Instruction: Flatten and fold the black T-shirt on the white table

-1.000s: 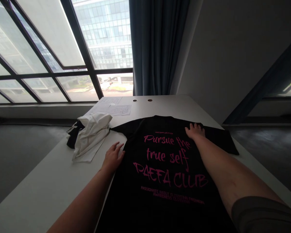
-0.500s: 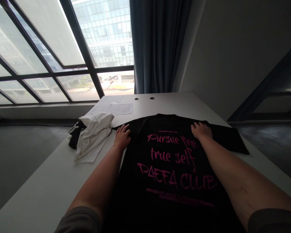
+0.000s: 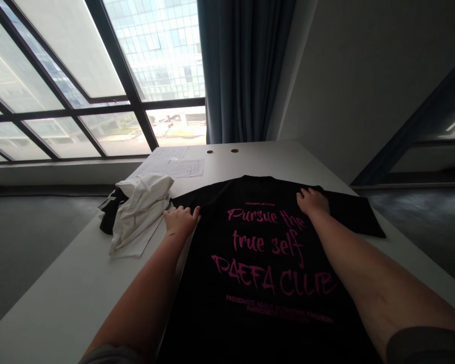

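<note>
A black T-shirt (image 3: 265,323) with pink lettering lies spread out on a white table (image 3: 60,298), collar away from me. My left hand (image 3: 180,220) rests at the lower edge of its left sleeve, thumb held apart from the fingers. On the right shoulder, beside the lettering, lies my right hand (image 3: 313,201), palm down with fingers a little bent and apart. The right sleeve (image 3: 354,212) stretches out flat beyond it. Both hands touch the cloth without visibly gripping it.
Left of the shirt is a crumpled white garment (image 3: 140,212) with a black garment (image 3: 109,215) partly under it. Papers (image 3: 185,168) lie on the table's far left part, near two round holes. Behind stand a window and a blue curtain (image 3: 238,71).
My left hand has shifted left and slightly toward me, from the shoulder side to the sleeve's edge. My right hand stays on the right shoulder. The view has shifted slightly.
</note>
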`<state>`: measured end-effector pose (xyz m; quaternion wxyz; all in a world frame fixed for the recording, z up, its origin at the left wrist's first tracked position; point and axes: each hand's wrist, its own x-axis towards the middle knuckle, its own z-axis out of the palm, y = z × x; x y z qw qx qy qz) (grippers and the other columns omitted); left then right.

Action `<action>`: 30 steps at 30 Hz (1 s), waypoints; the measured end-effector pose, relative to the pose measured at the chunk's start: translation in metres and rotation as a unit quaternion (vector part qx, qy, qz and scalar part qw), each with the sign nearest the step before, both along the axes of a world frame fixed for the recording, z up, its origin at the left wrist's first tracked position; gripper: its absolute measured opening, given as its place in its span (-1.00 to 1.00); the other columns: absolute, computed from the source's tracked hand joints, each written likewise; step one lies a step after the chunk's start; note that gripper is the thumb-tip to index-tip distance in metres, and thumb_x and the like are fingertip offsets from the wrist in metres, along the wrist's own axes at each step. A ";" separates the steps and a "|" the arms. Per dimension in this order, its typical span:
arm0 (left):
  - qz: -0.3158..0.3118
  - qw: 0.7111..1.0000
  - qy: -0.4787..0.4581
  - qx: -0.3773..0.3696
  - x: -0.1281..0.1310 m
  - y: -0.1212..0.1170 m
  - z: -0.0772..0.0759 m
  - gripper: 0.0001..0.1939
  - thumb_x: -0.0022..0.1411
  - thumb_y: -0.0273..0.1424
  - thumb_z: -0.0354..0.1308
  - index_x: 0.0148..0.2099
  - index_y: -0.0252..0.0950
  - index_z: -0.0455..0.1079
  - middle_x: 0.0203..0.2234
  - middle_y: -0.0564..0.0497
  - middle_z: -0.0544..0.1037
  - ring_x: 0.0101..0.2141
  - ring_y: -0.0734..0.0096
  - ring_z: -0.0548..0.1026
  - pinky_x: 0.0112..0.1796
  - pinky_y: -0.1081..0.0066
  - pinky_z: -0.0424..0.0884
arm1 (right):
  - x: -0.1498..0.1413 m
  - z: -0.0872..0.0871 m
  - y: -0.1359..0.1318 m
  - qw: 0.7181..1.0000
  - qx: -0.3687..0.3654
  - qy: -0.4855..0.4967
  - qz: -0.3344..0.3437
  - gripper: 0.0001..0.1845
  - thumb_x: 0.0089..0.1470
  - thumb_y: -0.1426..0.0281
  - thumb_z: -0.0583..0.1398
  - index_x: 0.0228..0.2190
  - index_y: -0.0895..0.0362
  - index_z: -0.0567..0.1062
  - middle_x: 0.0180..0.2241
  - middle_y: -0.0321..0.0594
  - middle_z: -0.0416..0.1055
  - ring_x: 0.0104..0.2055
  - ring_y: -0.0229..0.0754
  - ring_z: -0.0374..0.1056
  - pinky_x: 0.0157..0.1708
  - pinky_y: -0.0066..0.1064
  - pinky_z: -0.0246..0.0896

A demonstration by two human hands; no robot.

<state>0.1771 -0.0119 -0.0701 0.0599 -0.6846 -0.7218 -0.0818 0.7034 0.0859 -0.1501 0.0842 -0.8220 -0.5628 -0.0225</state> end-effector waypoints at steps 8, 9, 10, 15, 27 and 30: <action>-0.079 0.997 -0.003 0.006 0.023 0.035 -0.027 -0.43 0.55 -0.15 -0.24 0.20 -0.33 0.49 0.19 -0.26 0.51 0.17 -0.01 0.45 0.20 0.09 0.27 | -0.004 0.006 -0.003 1.000 -0.007 0.009 -0.004 -0.29 0.41 0.06 -0.17 0.37 0.09 0.32 0.42 0.03 0.16 0.43 0.19 0.07 0.36 0.05 -0.02; -0.068 0.998 -0.009 -0.011 0.024 0.041 -0.029 -0.40 0.55 -0.12 -0.27 0.18 -0.31 0.51 0.18 -0.26 0.52 0.16 -0.02 0.47 0.15 0.10 0.32 | -0.004 0.007 -0.003 1.000 -0.008 0.009 -0.004 -0.29 0.41 0.06 -0.18 0.37 0.09 0.32 0.42 0.03 0.15 0.43 0.19 0.07 0.36 0.05 -0.02; -0.056 0.998 -0.015 -0.025 0.025 0.048 -0.029 -0.36 0.55 -0.08 -0.30 0.17 -0.30 0.51 0.16 -0.26 0.53 0.14 -0.03 0.48 0.12 0.10 0.35 | -0.005 0.007 -0.004 1.000 -0.008 0.009 -0.004 -0.29 0.41 0.06 -0.18 0.37 0.10 0.32 0.42 0.03 0.15 0.43 0.19 0.06 0.37 0.06 -0.03; 0.028 0.996 -0.034 -0.076 0.032 0.088 -0.028 -0.28 0.48 0.07 -0.31 0.31 -0.20 0.42 0.30 -0.32 0.39 0.23 -0.32 0.37 0.12 -0.15 0.30 | -0.008 0.009 -0.007 1.000 -0.006 0.012 -0.004 -0.28 0.41 0.07 -0.19 0.37 0.10 0.32 0.43 0.02 0.14 0.44 0.18 0.05 0.38 0.06 -0.05; 0.089 0.986 -0.081 -0.114 0.016 0.151 -0.050 -0.22 0.38 0.17 -0.26 0.53 0.07 0.04 0.53 -0.13 -0.06 0.45 -0.49 -0.15 0.18 -0.58 -0.06 | -0.008 0.007 -0.008 1.000 -0.006 0.023 -0.001 -0.28 0.41 0.08 -0.21 0.38 0.12 0.28 0.44 0.03 0.10 0.45 0.16 0.00 0.41 0.07 -0.13; 0.075 0.988 -0.078 -0.110 0.009 0.151 -0.051 -0.22 0.38 0.17 -0.26 0.53 0.06 0.05 0.53 -0.12 -0.04 0.46 -0.43 -0.14 0.22 -0.54 -0.11 | -0.006 0.004 -0.006 1.000 -0.002 0.022 -0.002 -0.29 0.41 0.08 -0.20 0.38 0.10 0.28 0.44 0.02 0.10 0.46 0.16 0.00 0.40 0.07 -0.12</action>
